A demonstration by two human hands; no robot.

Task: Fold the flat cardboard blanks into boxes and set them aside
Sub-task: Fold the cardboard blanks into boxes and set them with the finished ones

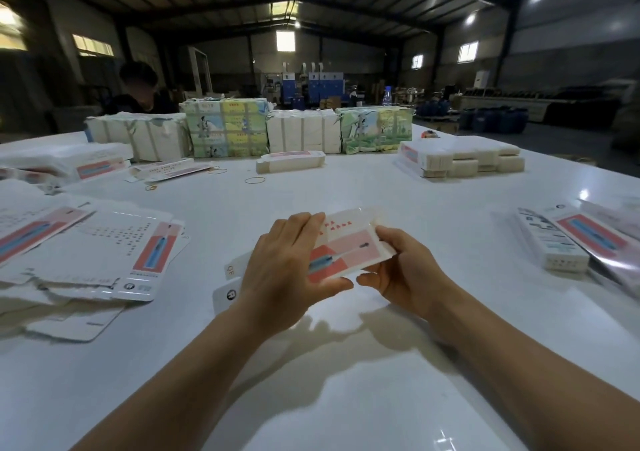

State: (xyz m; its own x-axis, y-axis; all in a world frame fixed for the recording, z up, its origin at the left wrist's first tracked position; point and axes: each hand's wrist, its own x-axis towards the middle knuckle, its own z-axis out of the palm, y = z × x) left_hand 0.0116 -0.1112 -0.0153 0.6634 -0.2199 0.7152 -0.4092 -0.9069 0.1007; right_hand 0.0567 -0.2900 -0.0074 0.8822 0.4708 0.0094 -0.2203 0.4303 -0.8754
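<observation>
I hold one cardboard blank [343,246] just above the white table [346,381], straight in front of me, with both hands closed on it. My left hand [287,270] covers the blank's left part, palm down, fingers spread across its top and the thumb reaching along its near edge, so most of that end is hidden from me. My right hand [401,267] pinches the blank's right end, fingers curled at the far corner and the thumb tucked under the near edge. The blank tilts, its printed face with pink and red panels turned up towards me. White flaps [230,282] of the same blank poke out to the left of my left wrist. Whether the blank is already partly folded I cannot tell from here. Left of the blank, on the table, lies a loose pile of flat blanks [97,260], fanned out and overlapping. Right of the blank, near the table's edge, lie finished boxes [550,242] side by side. Beyond the blank, well apart from it, sit a few rubber bands [255,180], a single box [291,162], a stack of bundled blanks [460,159] and a row of wrapped bundles [249,131].
</observation>
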